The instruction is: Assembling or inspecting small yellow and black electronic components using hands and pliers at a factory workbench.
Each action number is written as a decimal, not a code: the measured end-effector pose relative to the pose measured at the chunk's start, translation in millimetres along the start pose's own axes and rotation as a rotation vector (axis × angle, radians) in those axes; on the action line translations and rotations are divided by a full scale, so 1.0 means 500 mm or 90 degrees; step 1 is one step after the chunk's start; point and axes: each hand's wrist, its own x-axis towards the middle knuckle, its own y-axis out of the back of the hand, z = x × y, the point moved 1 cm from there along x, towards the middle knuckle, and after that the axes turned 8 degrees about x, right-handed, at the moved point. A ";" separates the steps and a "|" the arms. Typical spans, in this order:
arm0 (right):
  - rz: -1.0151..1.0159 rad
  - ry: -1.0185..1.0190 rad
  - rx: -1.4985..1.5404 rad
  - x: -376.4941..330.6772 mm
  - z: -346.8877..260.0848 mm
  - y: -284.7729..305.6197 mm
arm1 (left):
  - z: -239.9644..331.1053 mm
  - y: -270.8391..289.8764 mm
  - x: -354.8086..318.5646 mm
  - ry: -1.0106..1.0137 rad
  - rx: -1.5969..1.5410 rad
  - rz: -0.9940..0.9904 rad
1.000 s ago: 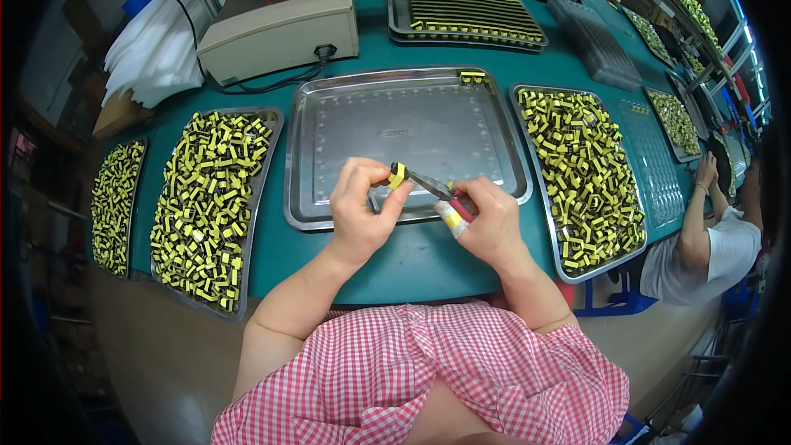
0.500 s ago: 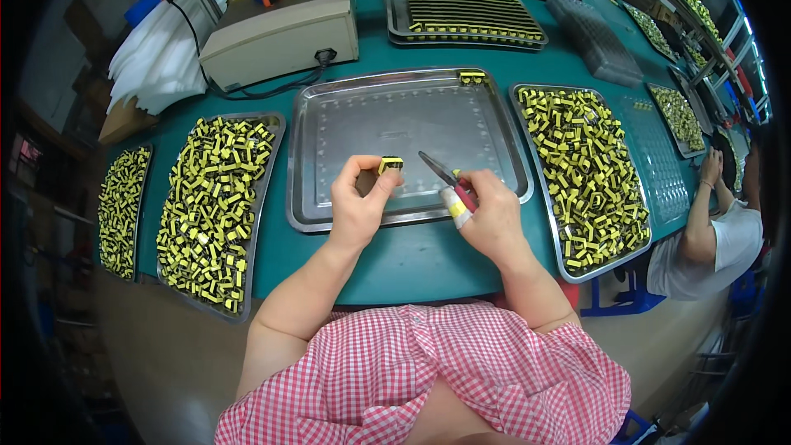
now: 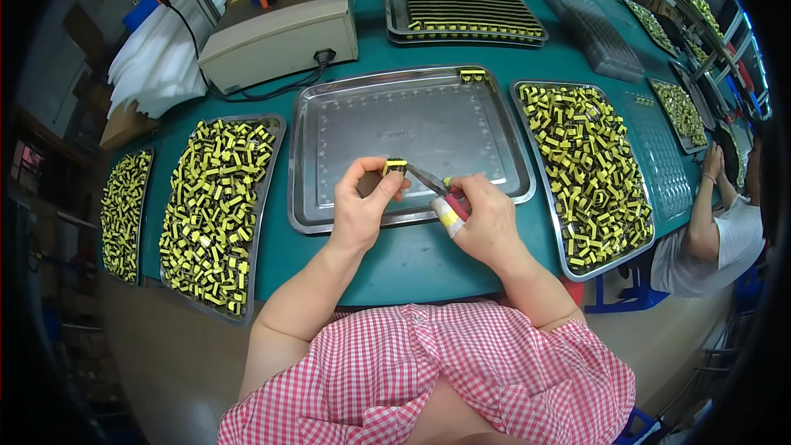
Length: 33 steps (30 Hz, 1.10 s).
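Observation:
Over the near part of a large metal tray [image 3: 354,128], my left hand [image 3: 358,208] pinches a small yellow-and-black transformer [image 3: 395,166] between thumb and fingers. My right hand [image 3: 488,221] is closed around red-handled pliers [image 3: 427,179]. Their slim metal jaws point left, with the tip at the transformer's right side; whether it grips a pin cannot be made out. White and yellow tape wraps a finger of my right hand. A short row of similar transformers [image 3: 472,76] stands in the tray's far right corner.
Heaped trays of transformers flank me: a right tray [image 3: 587,181], a left tray [image 3: 216,214] and a far-left tray [image 3: 125,218]. Behind stand a beige box device [image 3: 280,37] with a black cable and a tray of ordered rows [image 3: 465,15]. A co-worker [image 3: 713,235] sits at right.
My right hand has moved left, bringing the pliers' tip from apart to the transformer's side. My left hand keeps its pinch, shifted very slightly to the right.

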 end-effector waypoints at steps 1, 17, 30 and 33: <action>-0.001 0.000 0.000 0.000 -0.001 0.000 | -0.002 0.002 0.001 -0.003 -0.005 0.000; 0.007 0.025 -0.020 -0.004 -0.006 -0.003 | 0.005 -0.008 -0.005 -0.032 -0.050 0.042; 0.002 0.037 -0.018 -0.003 -0.008 -0.003 | 0.005 -0.004 -0.007 -0.075 0.005 0.045; 0.005 0.038 -0.017 -0.004 -0.006 -0.005 | 0.010 -0.005 -0.008 -0.077 0.028 0.041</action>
